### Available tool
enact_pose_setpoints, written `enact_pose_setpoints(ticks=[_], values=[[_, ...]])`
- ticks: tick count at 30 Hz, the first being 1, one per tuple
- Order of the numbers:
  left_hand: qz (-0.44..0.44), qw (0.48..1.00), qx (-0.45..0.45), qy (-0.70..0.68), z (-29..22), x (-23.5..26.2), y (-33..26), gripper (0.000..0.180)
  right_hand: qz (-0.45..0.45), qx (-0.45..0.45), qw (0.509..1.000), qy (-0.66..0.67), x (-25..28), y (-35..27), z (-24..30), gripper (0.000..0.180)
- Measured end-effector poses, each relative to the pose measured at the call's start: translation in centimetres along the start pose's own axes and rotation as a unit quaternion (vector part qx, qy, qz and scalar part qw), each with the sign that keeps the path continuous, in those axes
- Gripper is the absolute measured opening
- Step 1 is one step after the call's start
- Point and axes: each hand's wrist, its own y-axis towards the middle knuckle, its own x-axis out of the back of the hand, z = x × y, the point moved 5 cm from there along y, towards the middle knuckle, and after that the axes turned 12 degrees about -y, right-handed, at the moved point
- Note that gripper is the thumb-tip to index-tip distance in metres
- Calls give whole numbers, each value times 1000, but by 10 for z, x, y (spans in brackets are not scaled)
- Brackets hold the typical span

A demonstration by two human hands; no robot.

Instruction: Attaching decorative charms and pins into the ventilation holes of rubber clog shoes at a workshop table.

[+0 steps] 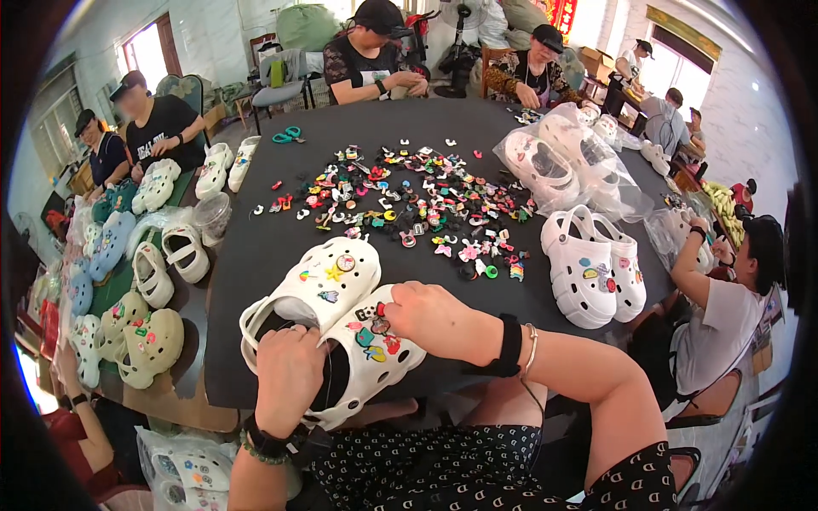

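Note:
Two white clogs lie side by side at the near edge of the dark table. My left hand [290, 370] is closed on the opening rim of the nearer clog [356, 393], its fingertips hidden inside. At this clog's upper, the fingers of my right hand [439, 322] pinch a small red and dark shoe charm [380, 324]. Several colourful charms sit in the holes around it. The other clog [317, 271] rests just beyond, with a yellow star charm [335, 271], a rainbow, a round dial-like charm and a blue one on it.
Loose shoe charms [409, 192] spread across the table's middle. Another white pair [582, 268] stands at right, before bagged clogs [545, 162]. Teal scissors [288, 134] lie at the far left. Clogs crowd the left table [200, 298]. Co-workers sit around.

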Motion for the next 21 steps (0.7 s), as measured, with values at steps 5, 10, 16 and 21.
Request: enact_pose_setpoints(ticks=[5, 10, 16, 21], values=[[0, 1000, 8, 21, -3, 1, 1, 16, -17, 28, 999, 21, 16, -1, 1, 7], [-3, 999, 0, 40, -5, 1, 2, 17, 36, 20, 999, -27, 16, 10, 15, 6], [11, 999, -6, 36, -4, 0, 3, 16, -51, 74, 996, -11, 26, 21, 21, 9], [12, 999, -6, 44, -3, 0, 3, 16, 54, 13, 998, -16, 4, 23, 15, 8]])
